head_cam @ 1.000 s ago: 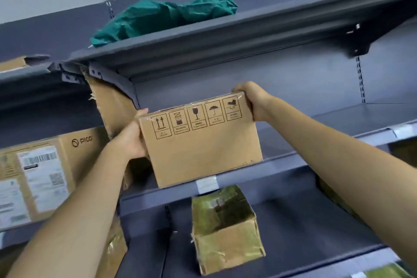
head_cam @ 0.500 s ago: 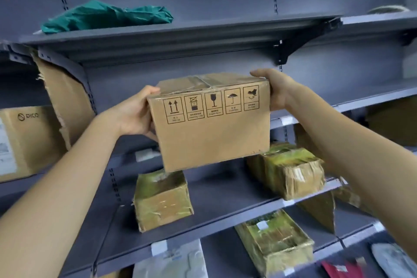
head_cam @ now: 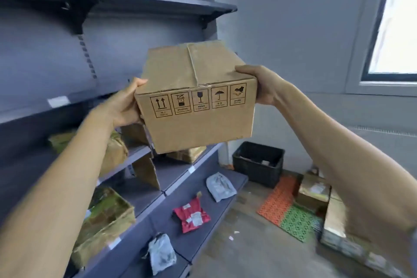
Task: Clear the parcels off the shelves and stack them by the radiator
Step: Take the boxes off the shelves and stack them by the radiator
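The left hand [head_cam: 123, 109] and right hand [head_cam: 259, 84] are clamping the box [head_cam: 196, 99] between them, one on each end, holding it in the air at chest height, clear of the shelves [head_cam: 144, 153] and in front of the far wall. The grip is working by side pressure alone, with nothing visible under the base, so the box could be slipping down if the squeeze eases, and a fragile mark is showing on its face. Its bulk is also hiding the floor just ahead.

Nearest on the left, taped green parcels [head_cam: 106, 216] are sitting at the shelf edge, with a red pouch [head_cam: 191, 214] and grey pouches [head_cam: 220, 186] on the bottom shelf. On the right, stacked boxes [head_cam: 334, 216] are lying by the wall, likely the drop spot. Orange and green mats [head_cam: 286, 205] are lying across the path and could be catching a foot. Further off, a black crate [head_cam: 258, 162] is standing in the corner under the window [head_cam: 397, 18].
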`<state>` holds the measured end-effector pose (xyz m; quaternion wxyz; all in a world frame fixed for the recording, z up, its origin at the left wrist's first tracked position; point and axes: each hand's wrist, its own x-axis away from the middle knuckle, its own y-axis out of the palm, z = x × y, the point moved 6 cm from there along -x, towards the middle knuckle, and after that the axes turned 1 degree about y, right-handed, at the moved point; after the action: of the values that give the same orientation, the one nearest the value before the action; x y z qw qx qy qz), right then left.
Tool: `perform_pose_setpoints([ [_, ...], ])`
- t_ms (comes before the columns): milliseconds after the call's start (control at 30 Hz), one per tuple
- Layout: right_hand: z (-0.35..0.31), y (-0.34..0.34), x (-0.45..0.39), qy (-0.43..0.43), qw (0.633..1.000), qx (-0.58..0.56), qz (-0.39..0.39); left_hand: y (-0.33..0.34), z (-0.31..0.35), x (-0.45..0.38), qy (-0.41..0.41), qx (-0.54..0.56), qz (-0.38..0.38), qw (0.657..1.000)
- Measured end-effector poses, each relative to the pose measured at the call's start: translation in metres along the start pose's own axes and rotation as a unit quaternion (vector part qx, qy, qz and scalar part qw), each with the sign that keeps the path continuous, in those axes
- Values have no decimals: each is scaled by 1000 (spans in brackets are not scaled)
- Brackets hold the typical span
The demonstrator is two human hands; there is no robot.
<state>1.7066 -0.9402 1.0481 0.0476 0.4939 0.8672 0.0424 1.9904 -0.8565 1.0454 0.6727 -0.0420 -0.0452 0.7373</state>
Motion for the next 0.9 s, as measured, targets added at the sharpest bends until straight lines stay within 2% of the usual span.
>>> perform_pose_setpoints([
  [233,89,-201,6,82,989,21,118,178,-105,-153,-53,3,-153,987],
  [433,203,-358,-43,154,964,-56,208,299,-205,-315,-126,33,-262,956],
  [533,254,-427,-80,181,951,-56,245,359,-263,-394,-185,31,-310,932],
  [700,326,-521,-124,245,925,-86,276,437,-349,-486,-289,7,-325,901],
  [900,416,-600,-140,341,887,-113,289,511,-422,-545,-375,-29,-343,861],
])
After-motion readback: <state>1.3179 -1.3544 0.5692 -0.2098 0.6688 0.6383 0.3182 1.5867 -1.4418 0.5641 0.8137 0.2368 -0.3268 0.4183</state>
